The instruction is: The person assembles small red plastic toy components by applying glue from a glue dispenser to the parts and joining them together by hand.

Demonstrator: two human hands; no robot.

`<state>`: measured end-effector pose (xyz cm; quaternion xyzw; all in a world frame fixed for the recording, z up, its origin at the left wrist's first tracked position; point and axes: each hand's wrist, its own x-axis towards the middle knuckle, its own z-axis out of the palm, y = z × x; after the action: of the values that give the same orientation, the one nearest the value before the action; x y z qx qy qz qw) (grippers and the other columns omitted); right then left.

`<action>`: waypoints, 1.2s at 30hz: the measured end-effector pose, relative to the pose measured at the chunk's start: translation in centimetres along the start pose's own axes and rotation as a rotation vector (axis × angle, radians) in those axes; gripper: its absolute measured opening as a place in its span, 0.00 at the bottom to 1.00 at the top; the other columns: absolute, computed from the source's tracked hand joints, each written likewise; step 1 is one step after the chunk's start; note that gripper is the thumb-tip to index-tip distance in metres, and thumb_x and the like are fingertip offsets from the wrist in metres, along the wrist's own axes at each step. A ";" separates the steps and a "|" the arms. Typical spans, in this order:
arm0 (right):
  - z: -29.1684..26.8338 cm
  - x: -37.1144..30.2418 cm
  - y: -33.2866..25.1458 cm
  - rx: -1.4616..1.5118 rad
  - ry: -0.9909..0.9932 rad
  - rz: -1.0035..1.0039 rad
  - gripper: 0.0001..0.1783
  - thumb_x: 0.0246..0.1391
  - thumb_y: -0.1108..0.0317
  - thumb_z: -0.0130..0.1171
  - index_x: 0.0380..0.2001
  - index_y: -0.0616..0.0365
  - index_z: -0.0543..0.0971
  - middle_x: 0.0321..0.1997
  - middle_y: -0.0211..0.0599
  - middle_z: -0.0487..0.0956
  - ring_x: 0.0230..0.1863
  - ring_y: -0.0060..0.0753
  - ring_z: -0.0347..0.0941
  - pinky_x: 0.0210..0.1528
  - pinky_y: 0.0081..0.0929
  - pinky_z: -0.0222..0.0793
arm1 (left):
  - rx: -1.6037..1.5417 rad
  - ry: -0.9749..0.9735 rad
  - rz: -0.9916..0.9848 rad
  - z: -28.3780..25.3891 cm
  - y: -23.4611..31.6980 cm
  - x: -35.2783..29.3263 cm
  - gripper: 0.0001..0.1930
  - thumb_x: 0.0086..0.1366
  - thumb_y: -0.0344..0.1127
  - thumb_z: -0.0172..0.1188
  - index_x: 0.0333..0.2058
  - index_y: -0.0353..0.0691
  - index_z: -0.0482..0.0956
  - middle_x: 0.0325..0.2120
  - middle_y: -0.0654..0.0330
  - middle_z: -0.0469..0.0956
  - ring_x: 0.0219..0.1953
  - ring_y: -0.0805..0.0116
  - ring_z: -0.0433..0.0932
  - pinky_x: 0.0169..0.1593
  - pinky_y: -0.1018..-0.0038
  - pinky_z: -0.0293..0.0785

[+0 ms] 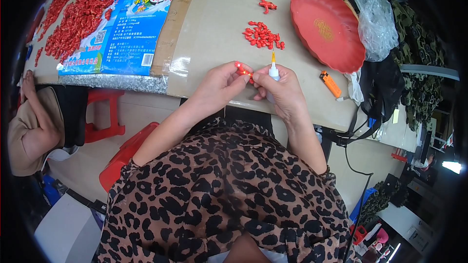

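Note:
Near the front edge of the table, my left hand (219,84) pinches a small shiny red piece (242,69) between thumb and fingertips. My right hand (289,91) is wrapped round a slim white squeeze bottle (273,72), its narrow yellowish nozzle pointing away from me. The right thumb and fingertip meet the left fingers at the red piece, whose lower end they partly hide. Beyond my hands lies a loose heap of small red pieces (263,35). Farther back sits a little cluster of red pieces (266,5).
A scalloped red plate (302,7) stands to the right, with an orange lighter (331,84) below it. Crumpled clear plastic (373,19) and a black mesh bag (382,85) lie beyond. At left, a large red heap (83,17) covers blue printed cardboard (129,29); another person's arm (41,112) is nearby.

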<state>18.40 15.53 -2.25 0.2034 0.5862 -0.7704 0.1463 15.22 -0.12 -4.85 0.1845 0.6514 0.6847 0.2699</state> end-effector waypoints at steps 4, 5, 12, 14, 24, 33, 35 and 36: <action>-0.1 0.1 -0.4 -0.002 -0.008 0.020 0.05 0.41 0.73 0.56 0.22 0.63 0.72 0.19 0.33 0.72 0.15 0.18 0.65 0.19 0.19 0.67 | -0.057 -0.024 -0.076 -0.2 1.1 0.1 0.11 0.61 0.35 0.44 0.41 0.39 0.68 0.28 0.70 0.71 0.21 0.89 0.60 0.20 0.91 0.55; -0.1 0.1 -0.5 -0.022 -0.022 0.033 0.05 0.41 0.72 0.55 0.22 0.63 0.72 0.19 0.32 0.72 0.15 0.17 0.64 0.19 0.19 0.66 | -0.034 -0.031 -0.064 -0.2 1.0 0.2 0.12 0.62 0.36 0.43 0.41 0.39 0.68 0.28 0.71 0.71 0.20 0.89 0.60 0.19 0.91 0.54; -0.4 0.2 -0.5 -0.064 -0.058 0.053 0.06 0.41 0.71 0.54 0.23 0.63 0.73 0.20 0.31 0.72 0.16 0.16 0.64 0.19 0.18 0.66 | -0.108 -0.029 -0.133 0.0 1.7 0.2 0.10 0.60 0.28 0.45 0.39 0.29 0.67 0.33 0.60 0.72 0.37 0.78 0.70 0.41 0.82 0.66; -0.4 0.2 -0.5 -0.059 -0.060 0.058 0.05 0.41 0.71 0.53 0.23 0.63 0.73 0.20 0.32 0.72 0.16 0.16 0.64 0.19 0.17 0.66 | -0.091 -0.042 -0.074 0.0 1.0 0.2 0.10 0.60 0.32 0.45 0.40 0.39 0.69 0.27 0.71 0.70 0.19 0.90 0.59 0.18 0.91 0.53; -0.1 0.3 -0.3 -0.018 -0.029 0.062 0.04 0.41 0.74 0.54 0.22 0.63 0.72 0.20 0.32 0.72 0.16 0.18 0.65 0.20 0.19 0.67 | -0.031 -0.010 -0.071 0.1 0.1 0.2 0.09 0.59 0.28 0.44 0.37 0.33 0.68 0.28 0.66 0.70 0.29 0.85 0.66 0.33 0.88 0.62; 0.1 0.3 -0.2 -0.026 -0.011 0.060 0.04 0.40 0.73 0.54 0.22 0.62 0.72 0.20 0.31 0.72 0.16 0.18 0.65 0.20 0.19 0.67 | -0.032 0.010 -0.063 0.2 0.3 0.3 0.08 0.58 0.26 0.44 0.36 0.33 0.69 0.27 0.67 0.70 0.26 0.87 0.65 0.31 0.89 0.62; 0.1 0.4 -0.3 -0.030 -0.007 0.058 0.04 0.40 0.73 0.54 0.22 0.62 0.72 0.19 0.31 0.71 0.16 0.18 0.65 0.20 0.19 0.67 | -0.052 0.008 -0.058 0.3 0.4 0.4 0.07 0.58 0.26 0.44 0.36 0.34 0.69 0.27 0.68 0.70 0.26 0.88 0.64 0.29 0.90 0.61; 0.1 0.3 -0.3 -0.033 -0.007 0.059 0.04 0.40 0.73 0.54 0.21 0.61 0.72 0.19 0.31 0.71 0.16 0.18 0.65 0.20 0.19 0.67 | -0.049 0.010 -0.054 0.3 0.4 0.3 0.07 0.58 0.26 0.44 0.36 0.34 0.69 0.27 0.68 0.70 0.26 0.88 0.64 0.29 0.90 0.61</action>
<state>17.96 15.48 -2.12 0.2155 0.5922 -0.7566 0.1744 15.10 0.33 -4.47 0.1566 0.6407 0.6937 0.2893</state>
